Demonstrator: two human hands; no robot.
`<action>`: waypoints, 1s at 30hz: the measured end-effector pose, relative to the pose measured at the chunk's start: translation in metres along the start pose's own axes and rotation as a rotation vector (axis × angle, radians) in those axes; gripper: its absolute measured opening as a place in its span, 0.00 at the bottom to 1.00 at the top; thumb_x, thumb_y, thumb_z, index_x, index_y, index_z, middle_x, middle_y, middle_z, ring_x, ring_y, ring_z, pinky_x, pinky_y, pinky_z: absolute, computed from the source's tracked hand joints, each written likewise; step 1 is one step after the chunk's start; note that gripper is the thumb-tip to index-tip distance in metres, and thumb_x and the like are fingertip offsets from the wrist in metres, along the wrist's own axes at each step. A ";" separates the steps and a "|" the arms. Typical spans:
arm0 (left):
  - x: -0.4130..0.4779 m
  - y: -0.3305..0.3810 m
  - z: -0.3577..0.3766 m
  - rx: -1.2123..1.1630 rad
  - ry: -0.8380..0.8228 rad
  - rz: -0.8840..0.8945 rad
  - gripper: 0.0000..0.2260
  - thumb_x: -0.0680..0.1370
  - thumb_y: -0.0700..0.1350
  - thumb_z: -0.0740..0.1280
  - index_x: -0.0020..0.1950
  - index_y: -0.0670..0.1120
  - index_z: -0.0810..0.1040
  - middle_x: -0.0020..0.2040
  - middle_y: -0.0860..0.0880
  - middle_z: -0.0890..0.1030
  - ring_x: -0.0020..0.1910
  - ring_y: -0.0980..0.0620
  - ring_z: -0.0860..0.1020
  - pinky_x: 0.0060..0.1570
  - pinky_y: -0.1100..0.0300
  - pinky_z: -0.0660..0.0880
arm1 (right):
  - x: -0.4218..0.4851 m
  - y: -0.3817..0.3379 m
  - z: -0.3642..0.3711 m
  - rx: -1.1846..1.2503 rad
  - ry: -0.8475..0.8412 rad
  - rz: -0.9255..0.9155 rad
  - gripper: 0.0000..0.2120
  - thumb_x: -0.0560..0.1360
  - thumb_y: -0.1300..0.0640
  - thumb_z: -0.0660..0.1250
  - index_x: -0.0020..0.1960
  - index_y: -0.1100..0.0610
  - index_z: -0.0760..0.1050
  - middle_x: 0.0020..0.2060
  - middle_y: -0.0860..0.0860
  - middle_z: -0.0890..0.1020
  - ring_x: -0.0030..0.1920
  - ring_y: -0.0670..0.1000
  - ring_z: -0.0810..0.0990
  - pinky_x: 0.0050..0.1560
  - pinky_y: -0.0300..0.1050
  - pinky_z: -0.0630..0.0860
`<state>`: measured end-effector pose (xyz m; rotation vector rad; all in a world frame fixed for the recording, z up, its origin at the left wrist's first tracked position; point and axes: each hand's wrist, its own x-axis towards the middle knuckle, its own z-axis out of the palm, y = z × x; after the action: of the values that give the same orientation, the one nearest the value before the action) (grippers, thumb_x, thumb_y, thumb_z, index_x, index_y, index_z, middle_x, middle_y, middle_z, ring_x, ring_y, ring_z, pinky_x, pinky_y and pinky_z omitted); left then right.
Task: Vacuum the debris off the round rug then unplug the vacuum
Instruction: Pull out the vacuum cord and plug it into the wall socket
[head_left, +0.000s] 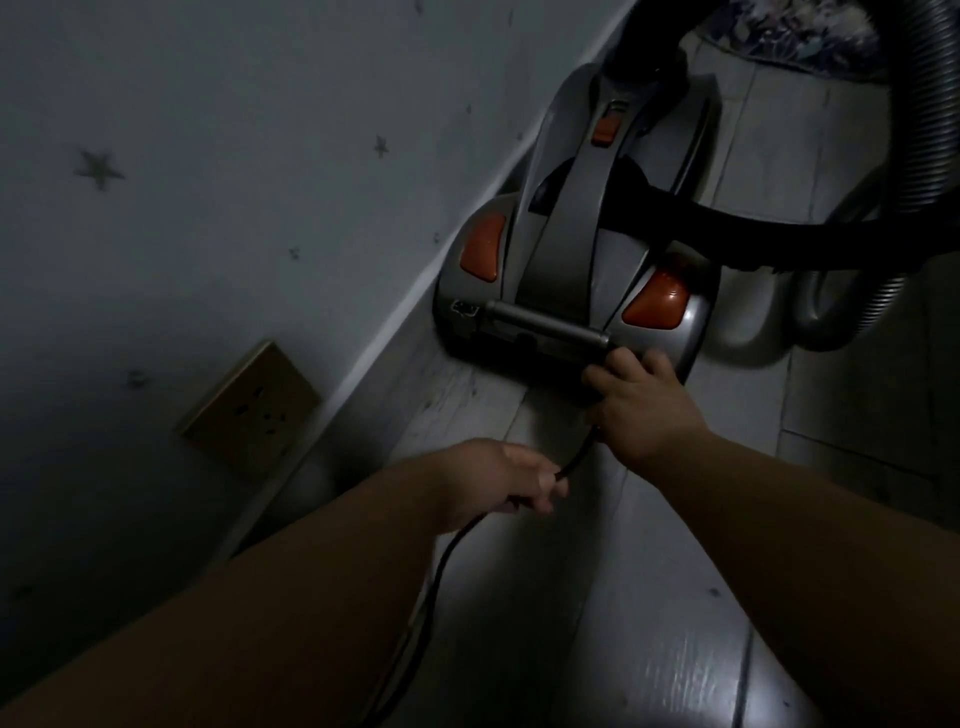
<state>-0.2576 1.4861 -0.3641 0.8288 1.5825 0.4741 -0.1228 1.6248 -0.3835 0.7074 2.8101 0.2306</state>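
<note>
Left hand (501, 480) pinching cord (576, 454), right hand (641, 408) gripping — cord perhaps — by vacuum (561, 249), plank floor (665, 623), starred wall (208, 130)

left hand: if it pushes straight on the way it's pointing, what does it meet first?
The left hand, gripping the black cord, points up and right along it. First in that line looks to be the right hand at the back of the vacuum, though depth is unclear.
</note>
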 end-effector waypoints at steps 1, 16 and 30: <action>-0.010 -0.009 -0.006 -0.019 -0.039 -0.020 0.08 0.80 0.43 0.60 0.52 0.48 0.79 0.41 0.53 0.80 0.42 0.60 0.77 0.50 0.60 0.69 | 0.001 -0.003 -0.001 0.007 0.000 0.006 0.15 0.78 0.47 0.62 0.64 0.42 0.78 0.72 0.46 0.63 0.70 0.56 0.56 0.62 0.52 0.54; 0.046 0.050 0.014 0.334 0.149 -0.055 0.13 0.81 0.44 0.58 0.59 0.39 0.76 0.48 0.44 0.81 0.40 0.52 0.77 0.38 0.61 0.73 | 0.003 0.003 -0.007 0.136 0.056 -0.021 0.16 0.79 0.47 0.61 0.65 0.43 0.77 0.65 0.44 0.71 0.65 0.55 0.61 0.54 0.49 0.55; 0.044 0.032 0.015 0.361 0.268 0.054 0.12 0.81 0.43 0.59 0.57 0.40 0.78 0.41 0.47 0.78 0.42 0.51 0.75 0.52 0.55 0.74 | 0.005 0.000 0.004 0.093 0.056 0.025 0.17 0.80 0.49 0.60 0.66 0.47 0.77 0.71 0.46 0.66 0.68 0.55 0.59 0.59 0.49 0.55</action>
<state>-0.2361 1.5373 -0.3733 1.1181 1.9311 0.3518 -0.1257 1.6279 -0.3886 0.7687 2.8824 0.1265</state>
